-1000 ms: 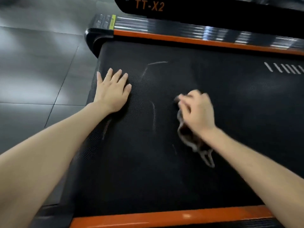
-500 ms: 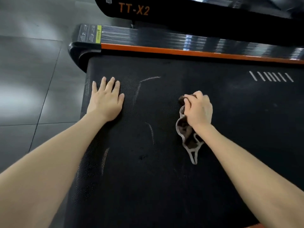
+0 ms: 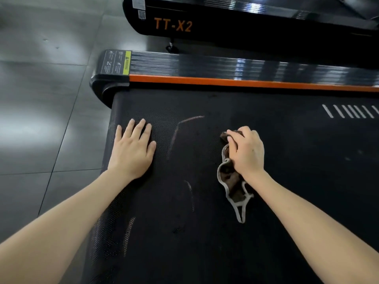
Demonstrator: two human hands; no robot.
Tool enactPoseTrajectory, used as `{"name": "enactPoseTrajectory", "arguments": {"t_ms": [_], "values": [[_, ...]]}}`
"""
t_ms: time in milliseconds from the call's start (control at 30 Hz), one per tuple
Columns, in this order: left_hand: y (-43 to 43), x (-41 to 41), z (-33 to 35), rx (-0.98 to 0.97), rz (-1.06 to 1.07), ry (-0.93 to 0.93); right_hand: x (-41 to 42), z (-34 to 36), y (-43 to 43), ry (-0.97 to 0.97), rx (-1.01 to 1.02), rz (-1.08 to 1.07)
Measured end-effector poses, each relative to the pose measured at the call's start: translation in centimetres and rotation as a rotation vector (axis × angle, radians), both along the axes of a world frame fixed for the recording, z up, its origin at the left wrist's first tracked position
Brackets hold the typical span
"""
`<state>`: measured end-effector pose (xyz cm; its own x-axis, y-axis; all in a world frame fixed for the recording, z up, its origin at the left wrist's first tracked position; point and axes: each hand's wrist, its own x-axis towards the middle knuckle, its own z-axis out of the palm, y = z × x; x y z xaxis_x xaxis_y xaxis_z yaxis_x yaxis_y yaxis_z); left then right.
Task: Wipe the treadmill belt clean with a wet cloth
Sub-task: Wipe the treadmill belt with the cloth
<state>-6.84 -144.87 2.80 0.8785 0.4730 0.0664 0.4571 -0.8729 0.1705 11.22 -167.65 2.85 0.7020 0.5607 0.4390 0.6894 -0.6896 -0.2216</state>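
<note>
right hand (image 3: 247,152) bunches the cloth (image 3: 231,179) mid-belt (image 3: 205,242), for scrubbing | left hand (image 3: 133,152) flat, fingers spread, near belt's left edge (bracing, I'd guess) | pale streaks (image 3: 176,132) between the hands

L hand (image 3: 133,149) flat w/ fingers straight, R hand (image 3: 247,152) fingers curled, both arms outstretched

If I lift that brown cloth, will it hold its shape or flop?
Likely floppy: the brown cloth lies crumpled under the right hand, its pale hem trailing loose. Probably drags on the textured treadmill belt.
</note>
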Motion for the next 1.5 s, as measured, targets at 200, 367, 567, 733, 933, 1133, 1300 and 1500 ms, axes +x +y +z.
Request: {"name": "enactPoseTrajectory", "arguments": {"t_ms": [200,367,567,733,933,1133,1300,1500], "values": [[2.5,2.3,1.1,0.076,-0.063,0.060,0.2,-0.4,-0.3,-0.014,0.015,0.025],[3.4,2.9,0.0,0.036,-0.070,0.039,6.2,-0.1,1.4,-0.029,0.002,-0.109],[3.7,3.0,-0.4,0.042,-0.082,0.032,5.3,0.7,7.8,0.041,0.000,-0.196],[3.7,3.0,-0.3,0.025,-0.084,0.017,-1.8,0.5,7.0,0.020,-0.065,0.408],[3.6,3.0,-0.4,0.043,-0.080,0.028,9.7,0.7,2.3,0.028,-0.086,-0.207],[3.6,3.1,-0.3,0.057,-0.073,0.033,7.0,1.4,11.3,0.105,-0.075,-0.298],[3.6,3.0,-0.3,0.044,-0.076,0.028,1.8,0.7,12.3,-0.017,-0.076,0.353],[3.5,3.1,-0.3,0.041,-0.077,0.019,10.8,1.4,8.2,0.099,-0.093,-0.395]]}}
